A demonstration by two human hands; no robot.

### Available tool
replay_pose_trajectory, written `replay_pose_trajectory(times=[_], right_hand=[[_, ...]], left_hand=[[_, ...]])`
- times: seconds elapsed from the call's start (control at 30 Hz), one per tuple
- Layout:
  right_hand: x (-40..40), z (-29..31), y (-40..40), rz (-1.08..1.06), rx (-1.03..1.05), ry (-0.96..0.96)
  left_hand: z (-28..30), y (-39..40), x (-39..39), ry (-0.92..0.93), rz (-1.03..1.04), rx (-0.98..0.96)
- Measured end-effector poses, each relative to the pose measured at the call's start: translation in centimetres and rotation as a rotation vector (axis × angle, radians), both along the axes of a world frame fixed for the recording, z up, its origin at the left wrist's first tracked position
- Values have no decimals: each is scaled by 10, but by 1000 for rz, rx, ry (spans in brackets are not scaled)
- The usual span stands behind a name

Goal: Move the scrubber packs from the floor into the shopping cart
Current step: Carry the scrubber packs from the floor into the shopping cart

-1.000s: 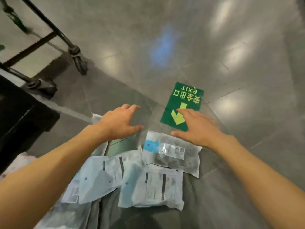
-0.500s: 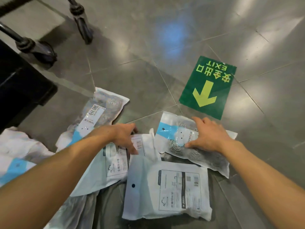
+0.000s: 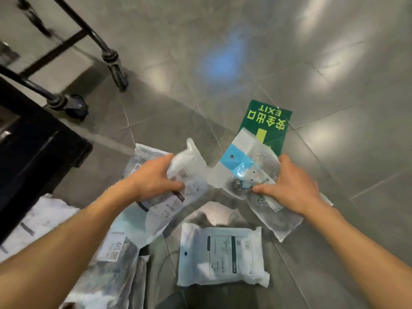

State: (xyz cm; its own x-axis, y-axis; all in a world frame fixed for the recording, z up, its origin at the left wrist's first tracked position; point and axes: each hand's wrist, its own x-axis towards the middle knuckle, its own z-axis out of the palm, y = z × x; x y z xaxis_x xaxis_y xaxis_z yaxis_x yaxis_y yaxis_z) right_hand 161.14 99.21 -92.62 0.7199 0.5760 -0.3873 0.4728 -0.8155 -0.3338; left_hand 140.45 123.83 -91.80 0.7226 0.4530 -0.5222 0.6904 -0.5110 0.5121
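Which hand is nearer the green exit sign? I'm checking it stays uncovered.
Right. The right hand grips a pack just below the exit sign; the left hand holds another pack farther left.

Two scrubber packs are gripped above a grey tiled floor (image 3: pixel 278 52). A white pack (image 3: pixel 178 192), label side up, is held by the left hand (image 3: pixel 153 179), and a clear pack with a blue band (image 3: pixel 247 172) is clutched by the right hand (image 3: pixel 289 186), metal scrubbers visible through its film. A green exit sign (image 3: pixel 269 121) on the floor is partly covered by the clear pack. Another white pack (image 3: pixel 223 257) is seen flat on the tiles between the forearms, with more packs (image 3: pixel 116 270) heaped at lower left. The black frame and castors of a cart (image 3: pixel 73 105) are seen at upper left.
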Motion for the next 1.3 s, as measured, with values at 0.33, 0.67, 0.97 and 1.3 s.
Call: replay_pose_trajectory(times=[0.33,0.67,0.97,1.3], right_hand=[[-16,448,-35,-522,541,239],[-39,791,-94,-621,1058,294],[-92,867,-151,-771,1157,-1],[-229,875,-311,-1259,1181,-303]], left_hand=[[456,-48,5,-534,450,-317],[807,-116,14,-864,451,-503],[881,-146,21,-867,109,-586],[898,-284,33,-719,-355,-768]])
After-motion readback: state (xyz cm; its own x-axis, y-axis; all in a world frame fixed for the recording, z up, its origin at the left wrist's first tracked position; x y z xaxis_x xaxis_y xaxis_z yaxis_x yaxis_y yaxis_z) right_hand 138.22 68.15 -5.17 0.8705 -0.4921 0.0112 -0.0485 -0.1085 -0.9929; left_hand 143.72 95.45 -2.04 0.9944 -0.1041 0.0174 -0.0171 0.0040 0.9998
